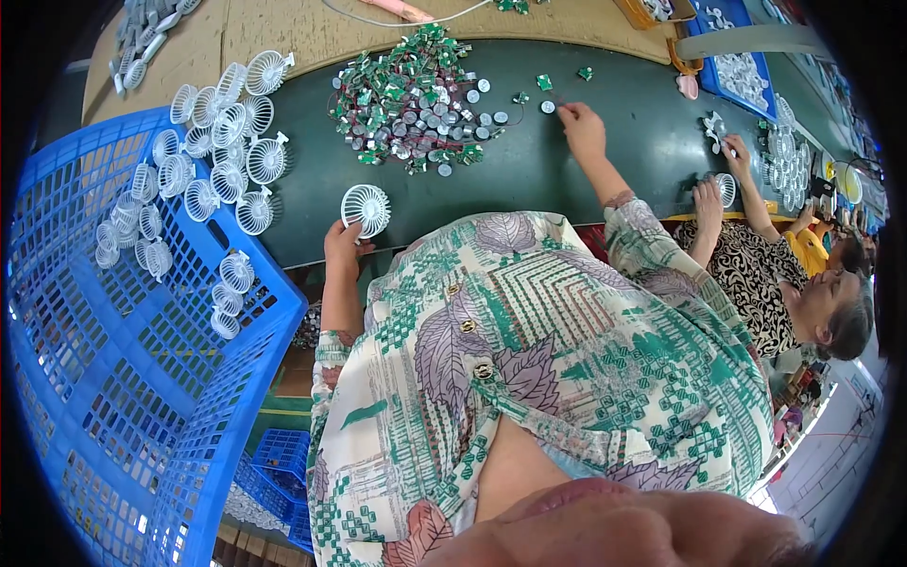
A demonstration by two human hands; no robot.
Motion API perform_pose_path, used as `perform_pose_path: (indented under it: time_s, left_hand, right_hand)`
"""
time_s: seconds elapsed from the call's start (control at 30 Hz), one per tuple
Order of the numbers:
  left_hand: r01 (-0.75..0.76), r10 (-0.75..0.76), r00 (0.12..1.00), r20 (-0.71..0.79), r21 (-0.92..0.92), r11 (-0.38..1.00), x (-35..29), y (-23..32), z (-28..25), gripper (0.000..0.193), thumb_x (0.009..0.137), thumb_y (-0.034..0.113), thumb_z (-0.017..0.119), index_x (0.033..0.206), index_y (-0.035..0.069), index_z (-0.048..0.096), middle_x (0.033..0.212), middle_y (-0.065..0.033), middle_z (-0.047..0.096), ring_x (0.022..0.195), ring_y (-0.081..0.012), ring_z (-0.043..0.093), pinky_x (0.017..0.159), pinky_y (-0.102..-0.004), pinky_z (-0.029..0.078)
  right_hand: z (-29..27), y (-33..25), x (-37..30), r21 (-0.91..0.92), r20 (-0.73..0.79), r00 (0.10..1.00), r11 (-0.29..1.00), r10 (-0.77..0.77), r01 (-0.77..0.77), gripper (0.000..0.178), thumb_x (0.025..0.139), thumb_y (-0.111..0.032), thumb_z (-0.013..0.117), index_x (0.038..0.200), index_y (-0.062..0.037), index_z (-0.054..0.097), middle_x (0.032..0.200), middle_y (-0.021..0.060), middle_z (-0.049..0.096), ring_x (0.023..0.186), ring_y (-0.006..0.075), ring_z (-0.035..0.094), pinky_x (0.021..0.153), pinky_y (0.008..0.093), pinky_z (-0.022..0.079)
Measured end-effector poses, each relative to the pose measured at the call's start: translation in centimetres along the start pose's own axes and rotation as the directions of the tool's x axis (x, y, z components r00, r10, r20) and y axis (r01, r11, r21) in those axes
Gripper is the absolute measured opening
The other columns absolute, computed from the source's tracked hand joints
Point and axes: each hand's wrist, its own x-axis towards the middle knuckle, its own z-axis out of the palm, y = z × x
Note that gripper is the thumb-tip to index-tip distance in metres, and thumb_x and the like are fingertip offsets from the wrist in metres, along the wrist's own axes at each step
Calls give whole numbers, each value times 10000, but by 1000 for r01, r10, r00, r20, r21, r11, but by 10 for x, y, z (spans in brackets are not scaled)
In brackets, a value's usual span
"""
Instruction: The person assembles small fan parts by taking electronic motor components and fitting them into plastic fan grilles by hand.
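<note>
the left hand [342, 248] pinches a round white plastic fan grille [366, 209] at the dark green counter [529, 170] edge, steadying it; the right hand [581, 128], fingers closing, reaches small silver discs [547, 107] beside the green circuit-board pile [406, 94].

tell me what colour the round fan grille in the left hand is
White. The fan grille, held by the left hand over the dark green table, shows best in the head view.

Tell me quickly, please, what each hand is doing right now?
Left hand: closed on a white fan grille.
Right hand: fingers reaching to a small part on the green belt; grip cannot be told.
</note>
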Motion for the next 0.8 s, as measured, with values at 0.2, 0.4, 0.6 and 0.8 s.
perform_pose_path:
  time_s: [0.2, 0.4, 0.6, 0.8]
  left_hand:
    - [-103, 106, 979, 172, -25, 994, -29, 40, 33, 213, 785, 95, 545, 988, 33, 531, 851, -49, 596, 671, -125, 587, 504, -236, 487]
    - [-131, 136, 916, 378, -40, 991, -49, 62, 45, 248, 803, 101, 537, 1037, 23, 512, 882, -32, 594, 745, -92, 572, 599, -221, 481]
    - [-29, 87, 839, 538, -115, 993, -62, 73, 52, 336, 820, 97, 508, 1137, -6, 461, 997, -70, 567, 842, -146, 581, 726, -293, 501]
    - [36, 50, 796, 604, -128, 991, -63, 81, 64, 341, 844, 101, 462, 1161, -21, 442, 1017, -96, 567, 874, -163, 578, 745, -288, 491]
  right_hand:
    - [22, -28, 1, -247, -55, 996, 967, -73, 58, 205, 774, -229, 571, 879, -53, 569, 817, 132, 602, 763, 294, 586, 639, 368, 463]
    - [24, -13, -18, -580, 222, 845, 631, -486, 515, 201, 757, -166, 545, 941, -85, 544, 912, 92, 524, 811, 249, 563, 646, 375, 467]
    - [20, 4, -51, -537, 215, 830, 648, -514, 541, 288, 766, -130, 523, 1049, -76, 525, 977, 82, 507, 871, 245, 539, 668, 368, 465]
    - [19, 11, -30, -339, -45, 878, 834, -476, 435, 181, 739, -115, 567, 910, -64, 594, 919, 103, 531, 825, 275, 548, 712, 360, 465]
